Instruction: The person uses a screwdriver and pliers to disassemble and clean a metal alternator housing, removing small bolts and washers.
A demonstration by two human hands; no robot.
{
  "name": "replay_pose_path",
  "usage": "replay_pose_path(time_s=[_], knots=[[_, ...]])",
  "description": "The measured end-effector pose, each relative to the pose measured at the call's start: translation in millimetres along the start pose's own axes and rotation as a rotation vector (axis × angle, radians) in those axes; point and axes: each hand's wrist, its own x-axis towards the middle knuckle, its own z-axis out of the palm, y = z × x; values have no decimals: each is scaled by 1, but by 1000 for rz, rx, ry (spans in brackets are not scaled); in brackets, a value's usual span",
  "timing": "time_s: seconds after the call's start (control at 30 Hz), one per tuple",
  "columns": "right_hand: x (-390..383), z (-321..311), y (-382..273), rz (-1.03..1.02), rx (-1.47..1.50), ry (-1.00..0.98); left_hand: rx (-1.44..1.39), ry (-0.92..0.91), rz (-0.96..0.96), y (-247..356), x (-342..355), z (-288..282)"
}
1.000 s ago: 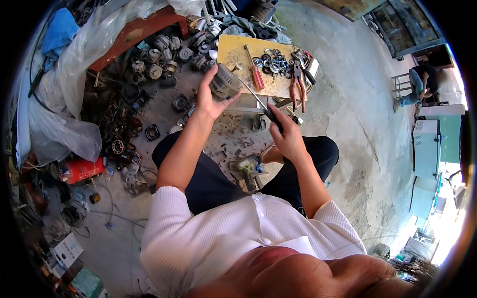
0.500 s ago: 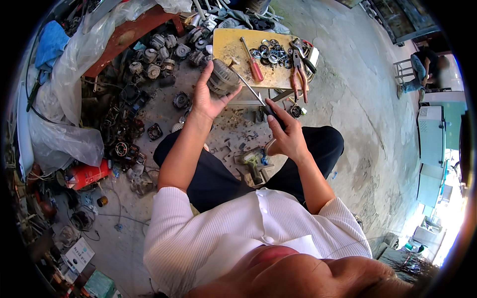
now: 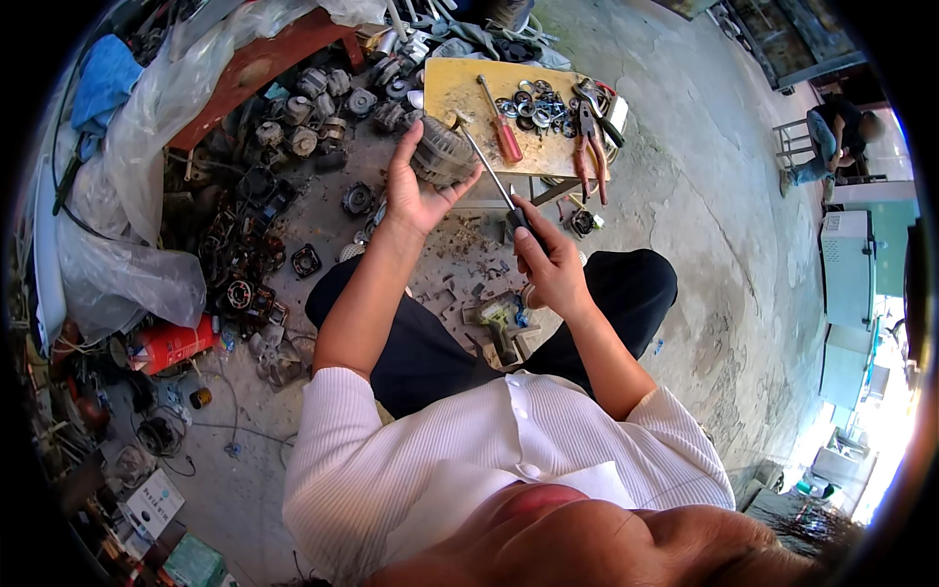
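Note:
A round, ribbed grey metal motor [image 3: 443, 157] rests in my left hand [image 3: 415, 199], its thumb up along the left side and its fingers beneath. The motor is raised in front of the near edge of a small yellow-topped table [image 3: 447, 80], with a short shaft sticking out toward the upper right. My right hand [image 3: 554, 266] is closed round the black handle of a screwdriver [image 3: 490, 170]. The long blade slants up to the left, and its tip is beside the motor's shaft; whether they touch I cannot tell.
On the table lie a red-handled screwdriver [image 3: 506, 135], several metal rings [image 3: 538, 108] and pliers [image 3: 589, 147]. Used motors [image 3: 303, 140] heap up at the left on the floor. A green power tool [image 3: 501, 328] stands between my legs. Someone sits [image 3: 827, 142] far right.
My right hand has shifted slightly left, and the screwdriver now stands a little steeper. The motor and my left hand have moved a touch to the right.

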Motion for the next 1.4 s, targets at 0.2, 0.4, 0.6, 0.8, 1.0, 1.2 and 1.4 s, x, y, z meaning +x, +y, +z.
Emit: replay_pose_path(time_s=[0.2, 0.4, 0.6, 0.8, 1.0, 1.2, 1.4], knots=[[5, -15, -19, 270, 468, -215, 0, 18, -43, -5, 10, -1], [19, 4, -28, 312, 545, -313, 45, 58, 156, 6, 10, -14], [26, 17, -16, 247, 524, -141, 283, -67, 231, 5, 20, -6], [43, 20, -6, 183, 408, -215, 339, 105, 459, 12, 26, -15], [75, 17, -9, 169, 313, -283, 357, 196, 583, 27, 15, -9], [99, 4, 5, 145, 313, -323, 350, 179, 582, 29, 42, -6], [112, 3, -2, 163, 264, -445, 238, 172, 341, 39, 25, -5]])
